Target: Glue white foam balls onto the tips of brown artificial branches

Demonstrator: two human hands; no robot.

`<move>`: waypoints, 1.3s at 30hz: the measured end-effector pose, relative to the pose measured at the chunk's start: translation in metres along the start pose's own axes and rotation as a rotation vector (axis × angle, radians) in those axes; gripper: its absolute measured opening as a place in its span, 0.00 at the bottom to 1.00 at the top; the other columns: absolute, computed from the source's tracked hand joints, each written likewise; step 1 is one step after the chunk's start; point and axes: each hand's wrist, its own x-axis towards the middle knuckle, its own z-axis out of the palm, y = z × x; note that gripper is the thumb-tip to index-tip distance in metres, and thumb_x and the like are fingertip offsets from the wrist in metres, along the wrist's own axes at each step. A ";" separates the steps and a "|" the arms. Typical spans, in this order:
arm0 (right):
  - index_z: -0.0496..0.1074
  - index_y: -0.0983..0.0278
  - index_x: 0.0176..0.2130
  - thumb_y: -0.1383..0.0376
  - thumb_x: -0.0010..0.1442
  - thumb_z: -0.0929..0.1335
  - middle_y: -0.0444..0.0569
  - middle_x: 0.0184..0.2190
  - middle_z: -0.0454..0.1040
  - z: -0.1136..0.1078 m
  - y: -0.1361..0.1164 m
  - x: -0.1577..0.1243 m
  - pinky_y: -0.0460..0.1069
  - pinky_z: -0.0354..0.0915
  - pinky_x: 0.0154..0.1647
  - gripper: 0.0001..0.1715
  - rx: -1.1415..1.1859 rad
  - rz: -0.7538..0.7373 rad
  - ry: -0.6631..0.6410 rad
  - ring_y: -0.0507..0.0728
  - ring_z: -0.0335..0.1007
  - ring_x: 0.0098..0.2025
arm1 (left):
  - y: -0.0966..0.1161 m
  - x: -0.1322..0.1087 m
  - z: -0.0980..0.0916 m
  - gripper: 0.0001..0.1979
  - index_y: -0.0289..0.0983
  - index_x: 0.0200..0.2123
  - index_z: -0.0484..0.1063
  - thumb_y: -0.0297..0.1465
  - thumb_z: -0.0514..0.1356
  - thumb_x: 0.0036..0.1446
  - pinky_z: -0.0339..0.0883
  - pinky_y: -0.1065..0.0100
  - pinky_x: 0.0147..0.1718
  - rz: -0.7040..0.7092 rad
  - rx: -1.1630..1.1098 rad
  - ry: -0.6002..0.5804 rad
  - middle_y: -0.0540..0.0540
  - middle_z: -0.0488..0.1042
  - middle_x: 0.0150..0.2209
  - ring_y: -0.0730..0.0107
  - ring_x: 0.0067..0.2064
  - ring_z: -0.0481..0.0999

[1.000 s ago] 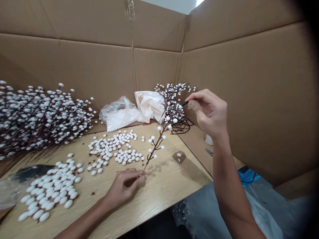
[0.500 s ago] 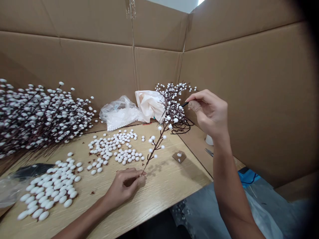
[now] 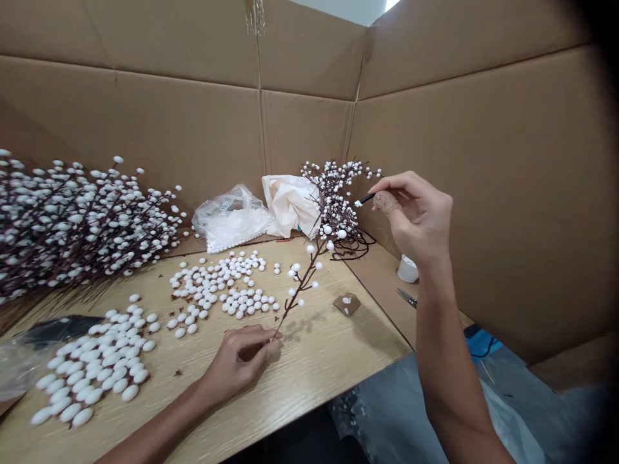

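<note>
My left hand [image 3: 240,362] rests on the wooden table [image 3: 319,354] and pinches the lower end of a thin brown branch [image 3: 305,274] that rises to the right, studded with small white beads. My right hand [image 3: 416,216] is raised beside the branch's top and is closed on a small dark stick with a white tip [image 3: 363,200], held just right of the bead cluster [image 3: 336,193]. Loose white beads [image 3: 217,283] lie on the table behind my left hand, and larger oval ones [image 3: 97,364] lie to its left.
A heap of finished beaded branches [image 3: 72,219] fills the left side. A clear bag of beads [image 3: 232,222] and a cream bag [image 3: 290,203] sit at the back. A small brown card [image 3: 347,303], a white cup [image 3: 407,269] and scissors [image 3: 409,298] lie right. Cardboard walls [image 3: 483,180] enclose the table.
My right hand has drawn slightly right, away from the bead cluster, so the stick's white tip now shows. My left hand and the branch have stayed put.
</note>
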 end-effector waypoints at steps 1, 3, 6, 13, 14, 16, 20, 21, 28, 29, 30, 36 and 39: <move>0.72 0.63 0.34 0.73 0.56 0.65 0.46 0.32 0.71 0.000 -0.001 0.000 0.50 0.66 0.34 0.08 0.008 -0.003 0.003 0.51 0.67 0.31 | 0.000 0.000 0.000 0.12 0.35 0.40 0.78 0.30 0.56 0.59 0.58 0.75 0.21 0.002 0.001 0.001 0.45 0.76 0.27 0.75 0.25 0.70; 0.72 0.63 0.34 0.72 0.56 0.65 0.46 0.32 0.71 -0.001 -0.003 0.000 0.50 0.66 0.34 0.07 0.014 -0.008 0.003 0.51 0.67 0.32 | -0.001 0.000 0.000 0.12 0.35 0.41 0.78 0.30 0.57 0.58 0.58 0.76 0.21 0.009 0.005 0.001 0.45 0.76 0.27 0.75 0.25 0.70; 0.72 0.63 0.34 0.72 0.56 0.65 0.46 0.32 0.71 -0.001 -0.005 0.000 0.50 0.66 0.35 0.08 0.000 -0.003 -0.008 0.51 0.67 0.32 | -0.001 -0.001 0.000 0.12 0.36 0.42 0.78 0.29 0.57 0.58 0.58 0.76 0.20 0.011 0.010 0.002 0.46 0.76 0.27 0.76 0.24 0.69; 0.74 0.61 0.34 0.70 0.57 0.67 0.45 0.31 0.71 0.002 -0.009 -0.002 0.50 0.68 0.34 0.06 0.088 0.018 0.106 0.51 0.69 0.31 | 0.000 0.001 -0.001 0.12 0.36 0.41 0.78 0.30 0.57 0.59 0.59 0.76 0.20 0.013 -0.013 0.017 0.45 0.77 0.28 0.75 0.24 0.71; 0.74 0.61 0.35 0.70 0.57 0.67 0.45 0.31 0.71 0.002 -0.010 -0.004 0.50 0.69 0.33 0.06 0.140 0.035 0.165 0.51 0.69 0.31 | 0.000 0.001 0.000 0.12 0.35 0.41 0.79 0.31 0.57 0.59 0.59 0.75 0.20 0.008 -0.017 0.019 0.44 0.77 0.28 0.74 0.25 0.71; 0.74 0.59 0.36 0.69 0.57 0.68 0.44 0.31 0.71 0.003 -0.009 -0.010 0.50 0.71 0.34 0.06 0.258 0.082 0.285 0.51 0.70 0.31 | 0.000 0.000 0.000 0.12 0.35 0.40 0.79 0.32 0.57 0.59 0.62 0.75 0.22 -0.012 -0.029 0.017 0.43 0.78 0.31 0.72 0.27 0.73; 0.74 0.60 0.36 0.66 0.54 0.71 0.43 0.30 0.74 0.000 0.000 -0.035 0.49 0.73 0.36 0.06 0.396 0.257 0.302 0.50 0.73 0.31 | 0.001 -0.001 0.000 0.13 0.35 0.40 0.78 0.33 0.56 0.60 0.66 0.74 0.25 -0.036 -0.052 0.019 0.41 0.79 0.36 0.68 0.32 0.77; 0.75 0.61 0.36 0.66 0.53 0.72 0.43 0.30 0.75 -0.002 0.004 -0.044 0.49 0.73 0.36 0.07 0.417 0.329 0.260 0.50 0.73 0.31 | 0.001 -0.001 0.000 0.13 0.35 0.40 0.78 0.33 0.56 0.60 0.67 0.73 0.26 -0.033 -0.049 0.023 0.42 0.80 0.36 0.68 0.32 0.77; 0.75 0.64 0.31 0.62 0.41 0.77 0.46 0.29 0.78 -0.014 0.029 -0.116 0.46 0.73 0.38 0.15 0.656 1.035 0.027 0.50 0.75 0.30 | 0.001 0.001 0.001 0.12 0.35 0.40 0.79 0.33 0.57 0.59 0.72 0.72 0.32 -0.019 -0.048 0.054 0.42 0.80 0.39 0.66 0.38 0.79; 0.75 0.65 0.30 0.61 0.40 0.77 0.47 0.29 0.78 -0.017 0.033 -0.126 0.46 0.73 0.38 0.16 0.633 1.082 0.009 0.51 0.75 0.30 | 0.001 0.002 0.001 0.12 0.35 0.40 0.79 0.33 0.57 0.58 0.73 0.72 0.32 -0.021 -0.043 0.064 0.42 0.80 0.38 0.65 0.38 0.79; 0.74 0.65 0.31 0.59 0.41 0.77 0.48 0.28 0.78 -0.019 0.036 -0.136 0.47 0.73 0.37 0.18 0.573 1.100 -0.019 0.52 0.75 0.30 | 0.001 0.002 0.001 0.12 0.35 0.40 0.79 0.33 0.58 0.58 0.73 0.71 0.32 -0.021 -0.034 0.072 0.42 0.80 0.38 0.65 0.38 0.79; 0.70 0.66 0.30 0.53 0.47 0.72 0.50 0.26 0.74 -0.026 0.050 -0.177 0.51 0.70 0.29 0.19 0.132 0.992 -0.167 0.55 0.71 0.27 | -0.004 0.004 0.002 0.12 0.34 0.41 0.79 0.32 0.58 0.57 0.74 0.71 0.35 0.003 -0.008 0.073 0.42 0.80 0.39 0.65 0.40 0.80; 0.71 0.67 0.30 0.56 0.50 0.69 0.50 0.27 0.73 -0.024 0.050 -0.183 0.50 0.65 0.28 0.15 -0.010 0.917 -0.185 0.55 0.68 0.28 | -0.003 0.004 0.002 0.13 0.34 0.42 0.78 0.32 0.58 0.58 0.74 0.72 0.34 0.002 -0.019 0.064 0.41 0.80 0.40 0.65 0.39 0.80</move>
